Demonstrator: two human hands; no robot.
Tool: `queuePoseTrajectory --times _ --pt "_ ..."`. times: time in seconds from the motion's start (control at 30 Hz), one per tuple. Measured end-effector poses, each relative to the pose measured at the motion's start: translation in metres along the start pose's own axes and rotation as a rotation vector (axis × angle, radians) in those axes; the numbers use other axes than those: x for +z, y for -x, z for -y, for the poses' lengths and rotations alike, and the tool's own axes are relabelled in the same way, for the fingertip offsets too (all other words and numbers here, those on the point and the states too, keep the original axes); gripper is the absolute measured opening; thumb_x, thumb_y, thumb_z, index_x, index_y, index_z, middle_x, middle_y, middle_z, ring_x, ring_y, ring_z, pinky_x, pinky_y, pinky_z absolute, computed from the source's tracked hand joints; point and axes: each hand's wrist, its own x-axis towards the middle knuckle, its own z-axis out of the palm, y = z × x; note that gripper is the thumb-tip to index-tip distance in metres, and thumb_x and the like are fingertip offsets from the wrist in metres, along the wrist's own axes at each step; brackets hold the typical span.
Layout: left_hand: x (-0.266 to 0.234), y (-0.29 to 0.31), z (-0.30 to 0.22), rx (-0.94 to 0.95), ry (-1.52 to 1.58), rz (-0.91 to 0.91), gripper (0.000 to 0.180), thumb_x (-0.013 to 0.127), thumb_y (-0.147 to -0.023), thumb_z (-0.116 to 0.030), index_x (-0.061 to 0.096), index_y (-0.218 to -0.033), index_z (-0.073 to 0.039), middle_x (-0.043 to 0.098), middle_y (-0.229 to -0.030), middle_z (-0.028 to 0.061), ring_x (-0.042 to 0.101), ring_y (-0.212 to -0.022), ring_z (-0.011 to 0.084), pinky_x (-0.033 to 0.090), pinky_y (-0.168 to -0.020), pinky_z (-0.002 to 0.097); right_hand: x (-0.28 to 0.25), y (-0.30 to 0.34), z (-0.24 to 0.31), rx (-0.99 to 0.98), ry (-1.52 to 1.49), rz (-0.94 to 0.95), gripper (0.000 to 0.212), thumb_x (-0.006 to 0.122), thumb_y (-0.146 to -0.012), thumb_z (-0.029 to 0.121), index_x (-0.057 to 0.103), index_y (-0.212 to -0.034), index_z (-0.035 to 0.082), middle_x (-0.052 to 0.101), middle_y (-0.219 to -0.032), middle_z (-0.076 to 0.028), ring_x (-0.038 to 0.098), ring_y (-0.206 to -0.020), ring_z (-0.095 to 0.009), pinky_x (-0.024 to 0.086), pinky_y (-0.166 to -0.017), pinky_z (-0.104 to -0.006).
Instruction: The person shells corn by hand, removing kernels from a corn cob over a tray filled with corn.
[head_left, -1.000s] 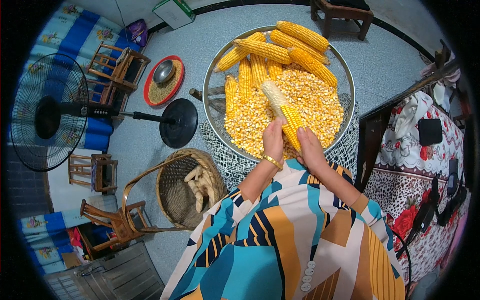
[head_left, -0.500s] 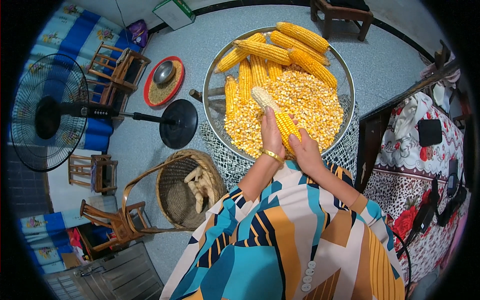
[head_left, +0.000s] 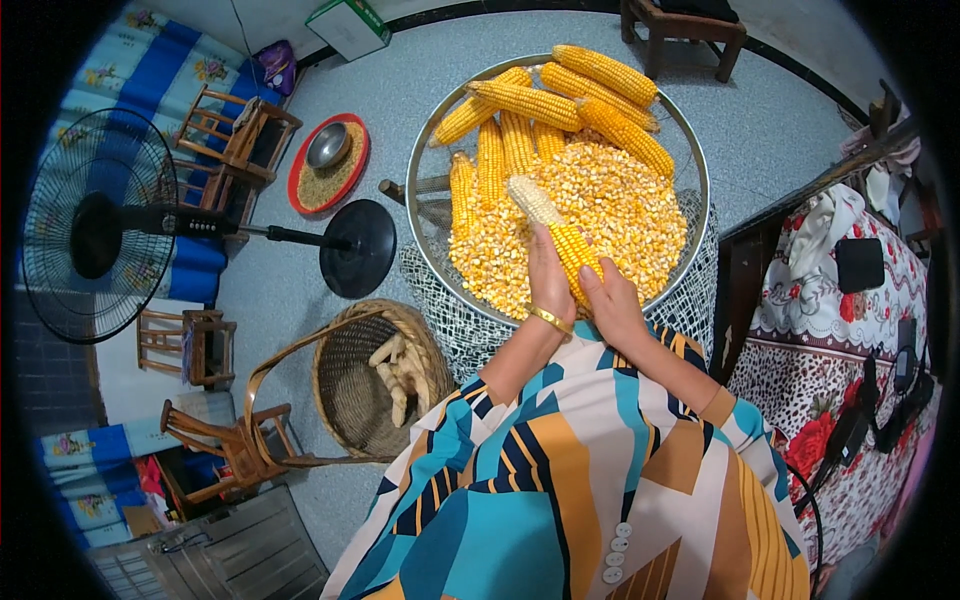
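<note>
Both my hands hold one corn cob (head_left: 570, 250), tilted over the near part of a round metal tray (head_left: 703, 150). Its far end is stripped bare and pale; yellow kernels still cover the near part. My left hand (head_left: 548, 275), with a gold bangle at the wrist, is closed along the cob's left side. Around the lower right side my right hand (head_left: 612, 300) is closed, thumb lying on the kernels. Loose kernels (head_left: 630, 220) heap up beneath and beyond the hands. Several whole corn cobs (head_left: 525, 103) lie at the tray's far and left sides.
Left of me stands a wicker basket (head_left: 335, 400) with stripped cobs (head_left: 398, 375) inside. Beyond it are a black standing fan (head_left: 357, 250) and a red tray (head_left: 295, 180) of grain holding a metal bowl (head_left: 328, 146). A cloth-covered bed (head_left: 800, 320) is at right.
My left hand has slid slightly down the cob, toward me, and more of the pale bare end shows. The cob has shifted a little to the right.
</note>
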Motion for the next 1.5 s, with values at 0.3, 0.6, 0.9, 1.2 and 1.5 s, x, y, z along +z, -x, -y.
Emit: queuePoseTrajectory --times 0.3,0.6,0.9,1.2,1.5 --pt "-0.011 -0.008 0.014 0.185 -0.188 -0.063 0.046 0.03 -0.092 -0.044 0.045 -0.099 -0.001 0.056 -0.078 0.0119 0.057 -0.065 0.0179 0.05 -0.058 0.0293 0.002 0.002 0.005 -0.047 -0.004 -0.023 0.045 0.044 -0.087 0.039 0.048 -0.088 -0.005 0.057 -0.069 -0.025 0.058 -0.066 -0.038 0.044 -0.056 -0.0419" --pt "-0.008 -0.004 0.006 0.118 -0.093 -0.136 0.042 0.027 -0.093 -0.039 0.046 -0.095 -0.001 0.055 -0.079 0.0134 0.057 -0.065 0.0199 0.05 -0.059 0.0315 0.002 0.002 0.009 0.009 0.034 -0.03 0.046 0.043 -0.087 0.042 0.048 -0.086 -0.004 0.057 -0.07 -0.025 0.058 -0.067 -0.038 0.044 -0.057 -0.0425" --pt "-0.008 -0.007 0.018 0.173 -0.2 -0.039 0.04 0.029 -0.093 -0.039 0.045 -0.092 -0.002 0.054 -0.079 0.0094 0.056 -0.068 0.0166 0.049 -0.06 0.0301 0.001 0.0 0.003 0.0 0.049 -0.027 0.056 0.043 -0.087 0.042 0.045 -0.109 -0.01 0.059 -0.072 -0.024 0.06 -0.07 -0.035 0.046 -0.06 -0.0397" --pt "-0.009 -0.005 0.013 0.051 -0.075 -0.062 0.036 0.029 -0.093 -0.032 0.046 -0.097 -0.001 0.055 -0.083 0.0109 0.057 -0.07 0.0189 0.048 -0.061 0.0304 0.0 0.0 0.005 0.016 0.048 -0.038 0.055 0.04 -0.088 0.042 0.046 -0.105 -0.009 0.058 -0.073 -0.025 0.059 -0.07 -0.037 0.045 -0.06 -0.0406" --pt "-0.014 -0.009 0.032 0.226 -0.361 -0.044 0.035 0.035 -0.093 -0.035 0.045 -0.104 -0.002 0.053 -0.084 0.0054 0.052 -0.072 0.0116 0.045 -0.064 0.0251 0.001 -0.001 0.0 0.044 -0.009 -0.071 0.05 0.035 -0.09 0.042 0.047 -0.092 -0.006 0.057 -0.073 -0.025 0.057 -0.07 -0.039 0.043 -0.061 -0.0416"
